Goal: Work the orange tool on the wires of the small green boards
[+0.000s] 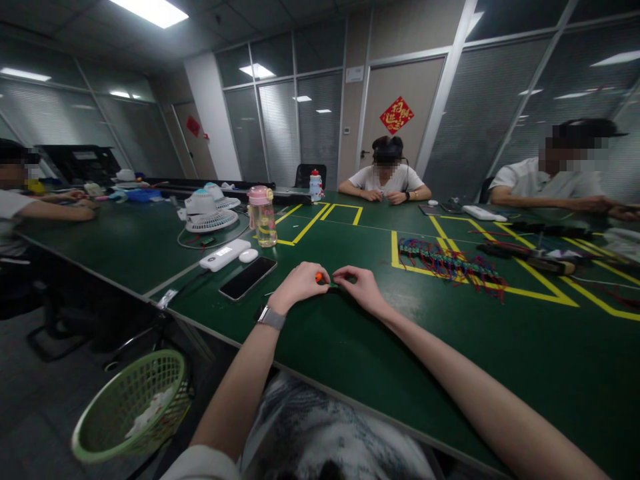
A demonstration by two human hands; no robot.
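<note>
Over the green table, my left hand is closed, with a small orange rounded piece showing between thumb and index finger. The rest of that orange piece is hidden by the fingers. A thin shaft shows on the other side of this hand; whether it belongs to the orange piece I cannot tell. My right hand meets it fingertip to fingertip in a pinch. Between the two sets of fingertips sits a tiny bright green piece, mostly covered, perhaps a little circuit board.
Left of my hands lie a phone, a white power bank and a white case. Behind stand a pink-lidded bottle and white fans. Wired small boards lie right. A green basket stands below; people sit around.
</note>
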